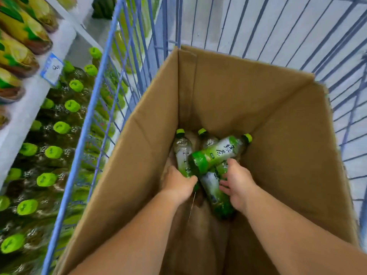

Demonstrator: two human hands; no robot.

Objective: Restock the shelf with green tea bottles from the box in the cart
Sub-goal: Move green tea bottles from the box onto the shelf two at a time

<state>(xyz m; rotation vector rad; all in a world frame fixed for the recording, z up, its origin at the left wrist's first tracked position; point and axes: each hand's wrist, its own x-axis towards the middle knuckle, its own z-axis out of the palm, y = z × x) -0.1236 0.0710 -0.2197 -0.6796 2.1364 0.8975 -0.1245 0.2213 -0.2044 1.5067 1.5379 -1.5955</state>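
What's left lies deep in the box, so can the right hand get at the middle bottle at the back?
Probably not cleanly: the slanted bottle lies across the middle bottle, and the right hand grips a lower bottle.

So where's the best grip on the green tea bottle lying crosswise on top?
Grip the top green tea bottle round its labelled middle, coming from above: it lies on its side across the other bottles, cap far right, and the cardboard box walls close off the sides.
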